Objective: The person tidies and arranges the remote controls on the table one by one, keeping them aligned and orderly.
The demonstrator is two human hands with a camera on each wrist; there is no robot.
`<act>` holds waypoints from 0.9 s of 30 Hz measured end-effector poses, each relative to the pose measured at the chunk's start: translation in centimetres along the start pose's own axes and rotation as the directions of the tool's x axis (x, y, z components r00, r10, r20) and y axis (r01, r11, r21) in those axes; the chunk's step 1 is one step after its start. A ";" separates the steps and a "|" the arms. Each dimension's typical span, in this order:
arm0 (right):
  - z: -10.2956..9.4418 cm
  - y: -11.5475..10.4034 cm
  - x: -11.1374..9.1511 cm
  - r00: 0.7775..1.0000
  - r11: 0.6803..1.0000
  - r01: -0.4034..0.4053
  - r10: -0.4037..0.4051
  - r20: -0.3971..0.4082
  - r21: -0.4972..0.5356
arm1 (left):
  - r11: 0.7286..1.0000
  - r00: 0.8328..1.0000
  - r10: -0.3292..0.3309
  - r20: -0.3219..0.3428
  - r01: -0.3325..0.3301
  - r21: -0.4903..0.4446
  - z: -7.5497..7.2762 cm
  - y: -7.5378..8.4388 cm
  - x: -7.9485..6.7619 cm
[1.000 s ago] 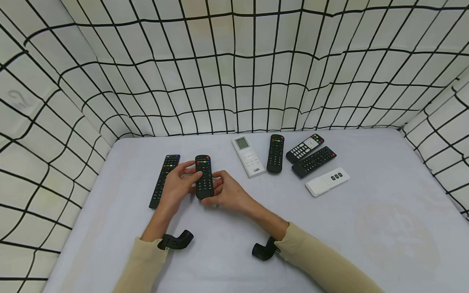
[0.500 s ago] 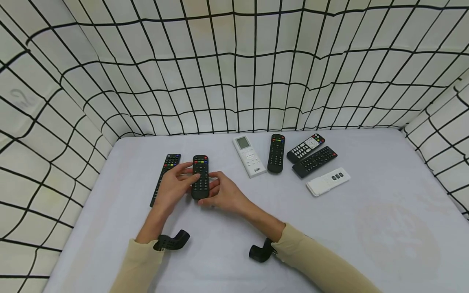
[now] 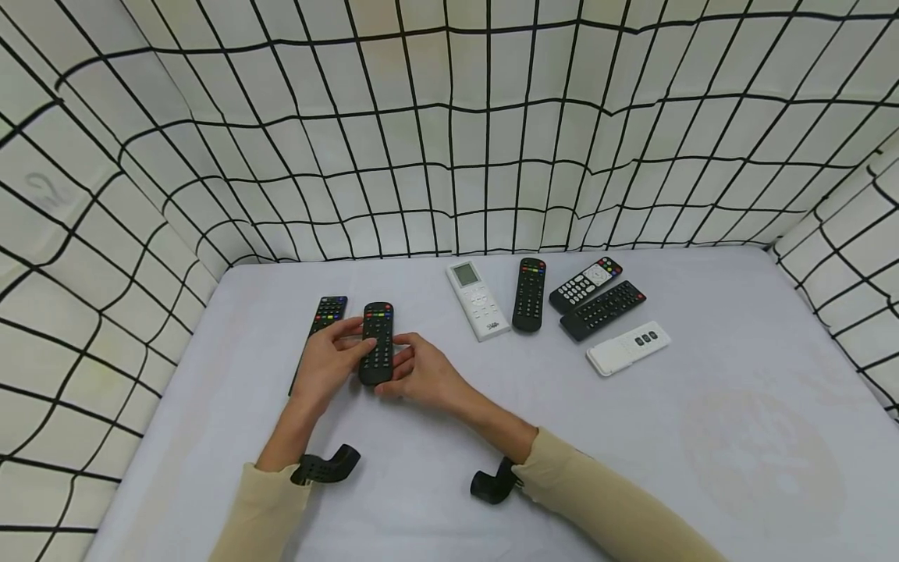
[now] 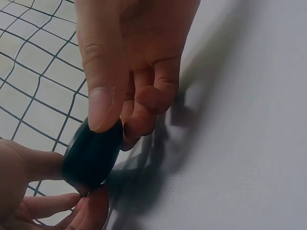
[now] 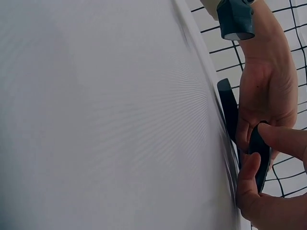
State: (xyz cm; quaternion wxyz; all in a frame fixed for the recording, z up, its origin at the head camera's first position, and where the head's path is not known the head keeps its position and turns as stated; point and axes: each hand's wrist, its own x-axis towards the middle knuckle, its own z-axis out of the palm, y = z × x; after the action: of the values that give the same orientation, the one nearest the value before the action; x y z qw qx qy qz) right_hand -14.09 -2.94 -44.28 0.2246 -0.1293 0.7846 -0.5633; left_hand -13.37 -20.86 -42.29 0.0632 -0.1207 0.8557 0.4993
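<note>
A black remote control (image 3: 378, 343) with coloured buttons near its top is held between both hands, buttons up. My left hand (image 3: 325, 365) grips its left side, thumb over the keys. On the opposite side, my right hand (image 3: 428, 376) pinches the edge and lower end. Seen end-on in the left wrist view, the held remote (image 4: 91, 155) is raised off the white cloth. A longer black remote (image 3: 328, 312) lies just left, partly hidden behind the left hand; the right wrist view also shows this remote (image 5: 229, 108) beyond the held one.
To the right lie a white remote with a screen (image 3: 477, 300), a black remote (image 3: 528, 295), a black-and-white remote (image 3: 585, 285), another black remote (image 3: 602, 310) and a small white remote (image 3: 628, 349). Black netting (image 3: 449, 168) over white walls borders the white-covered table (image 3: 702, 484).
Both hands have shifted left with the held remote, closer to the long black remote, and slightly toward the near edge. The grip looks the same. The remotes on the table have stayed put.
</note>
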 end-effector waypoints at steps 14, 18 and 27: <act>1.0 -0.2 0.0 0.999 1.000 0.024 -0.024 -0.025 -0.012 | 0.972 0.996 0.080 -0.049 -0.067 0.224 -0.2 0.0 -0.2; 1.1 -0.3 0.0 0.999 1.000 0.023 -0.024 -0.037 -0.022 | 0.962 0.994 0.097 -0.058 -0.079 0.262 -0.1 0.0 -0.3; 1.4 -0.4 0.0 0.998 0.997 0.031 -0.035 -0.056 -0.073 | 0.947 0.993 0.103 -0.058 -0.080 0.311 0.0 0.0 -0.2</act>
State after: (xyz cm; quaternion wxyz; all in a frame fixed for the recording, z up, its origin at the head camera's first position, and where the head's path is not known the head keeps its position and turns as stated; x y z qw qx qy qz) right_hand -13.38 -4.25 -44.27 0.1880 -0.1343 0.8082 -0.5418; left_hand -13.14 -20.80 -42.25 0.0265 -0.0879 0.9296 0.3570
